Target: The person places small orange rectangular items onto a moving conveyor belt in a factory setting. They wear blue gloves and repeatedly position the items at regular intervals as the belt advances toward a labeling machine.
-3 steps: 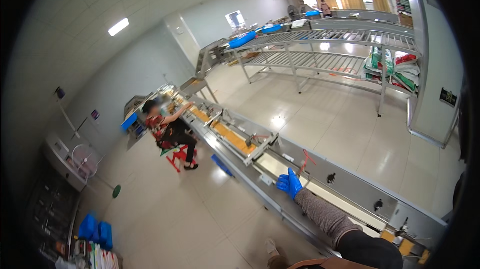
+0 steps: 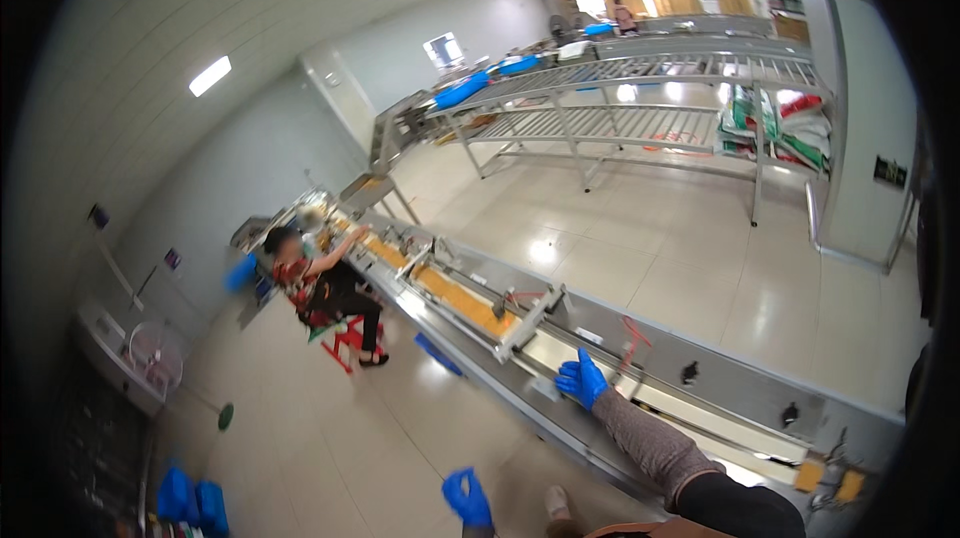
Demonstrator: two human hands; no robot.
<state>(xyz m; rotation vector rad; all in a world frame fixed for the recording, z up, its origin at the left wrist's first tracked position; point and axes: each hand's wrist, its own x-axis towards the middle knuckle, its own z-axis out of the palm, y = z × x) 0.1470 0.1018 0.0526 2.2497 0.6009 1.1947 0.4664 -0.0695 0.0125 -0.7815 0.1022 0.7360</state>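
Note:
My right hand (image 2: pixel 583 379), in a blue glove, hovers over the near side of a long metal conveyor. Its thumb points up, its fingers stretch left, and nothing shows in it. The pale belt (image 2: pixel 548 355) passes beside it. Just beyond, a metal frame (image 2: pixel 530 322) crosses the line, with a strip of orange-brown sheet food (image 2: pixel 455 294) lying on the belt. My left hand (image 2: pixel 467 498), also gloved in blue, is low over the floor, away from the conveyor. Its thumb and fingers curl into a ring, with no object visible in it.
A co-worker (image 2: pixel 320 283) sits on a red stool (image 2: pixel 348 343) at the conveyor's left side. A red cord (image 2: pixel 634 334) and black knobs (image 2: pixel 690 372) are on its right side. Orange-brown pieces (image 2: pixel 809 476) lie at the near end. A roller rack (image 2: pixel 590 128) stands beyond.
My left hand has come into view at the lower edge. The view has shifted a little; my right hand remains over the conveyor's near side.

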